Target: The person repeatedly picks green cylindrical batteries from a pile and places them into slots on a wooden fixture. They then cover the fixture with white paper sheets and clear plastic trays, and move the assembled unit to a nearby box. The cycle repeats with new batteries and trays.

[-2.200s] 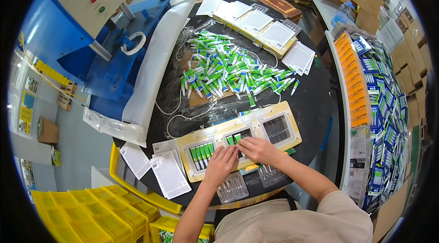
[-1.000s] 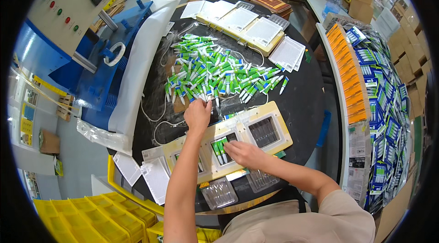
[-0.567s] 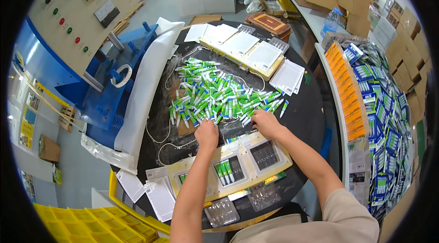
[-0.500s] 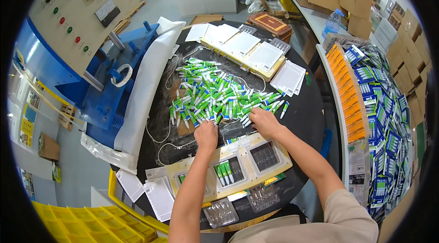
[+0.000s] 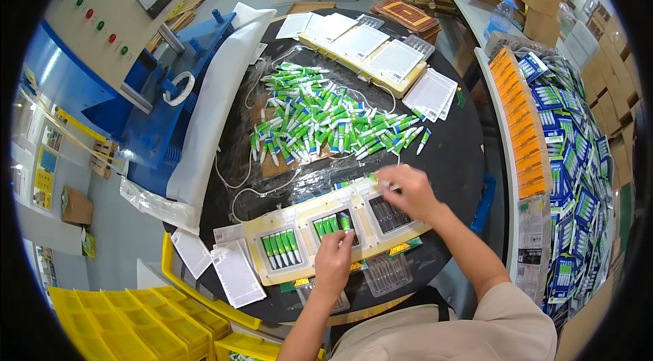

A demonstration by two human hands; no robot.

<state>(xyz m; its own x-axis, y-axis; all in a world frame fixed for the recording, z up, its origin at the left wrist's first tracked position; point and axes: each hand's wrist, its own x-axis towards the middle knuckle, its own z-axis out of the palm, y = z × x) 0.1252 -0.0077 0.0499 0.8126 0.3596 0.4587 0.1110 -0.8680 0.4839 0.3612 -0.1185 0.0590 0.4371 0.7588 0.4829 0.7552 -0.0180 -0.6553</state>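
Note:
My left hand (image 5: 332, 266) pinches a small green-and-white tube (image 5: 346, 223) over the middle opening of a cream three-window frame (image 5: 306, 269). Several tubes (image 5: 325, 226) lie side by side in that opening, partly covered by the hand. A row of tubes (image 5: 281, 249) fills the left opening, white caps toward me. My right hand (image 5: 413, 191) is closed above the right opening, where a clear ribbed blister (image 5: 388, 215) shows no tubes. A green tube with a white end (image 5: 385, 185) sticks out of its fingers, somewhat blurred. Beyond lies a heap of tubes (image 5: 326, 116).
A second frame (image 5: 401, 89) with printed white cards (image 5: 360, 41) lies at the table's far side. Loose cards (image 5: 235, 279) and clear blisters (image 5: 388, 274) lie near me. A blue press (image 5: 163, 130) stands left, packed tube cards (image 5: 568, 191) right. White cord crosses the black table (image 5: 449, 157).
Both hands have come back from the heap to the near frame, my left over the middle opening, my right over the right one. Each has a tube. The view has shifted slightly.

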